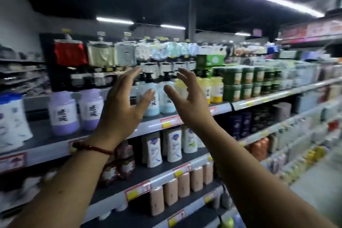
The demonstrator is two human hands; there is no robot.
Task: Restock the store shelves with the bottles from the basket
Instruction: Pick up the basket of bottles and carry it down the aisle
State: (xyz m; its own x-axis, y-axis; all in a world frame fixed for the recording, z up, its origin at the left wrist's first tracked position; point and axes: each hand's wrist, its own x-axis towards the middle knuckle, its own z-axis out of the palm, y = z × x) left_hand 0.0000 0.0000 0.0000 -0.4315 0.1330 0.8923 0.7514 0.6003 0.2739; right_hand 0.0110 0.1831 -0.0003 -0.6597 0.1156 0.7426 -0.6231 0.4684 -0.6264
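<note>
Both my hands are raised in front of the top shelf (185,119). My left hand (122,105) is open, fingers spread, palm facing right. My right hand (187,98) is open too, fingers loosely bent, palm facing left. Neither holds anything. Between and just behind them stand light blue pump bottles (153,98) on the shelf. Two purple pump bottles (63,113) stand to the left, and yellow pump bottles (215,89) to the right. The basket is out of view.
Green jars (240,85) fill the shelf further right. White and pink bottles (173,146) line the lower shelves. Packaged clothing (100,53) hangs behind the top shelf. The aisle floor (318,187) runs along the right.
</note>
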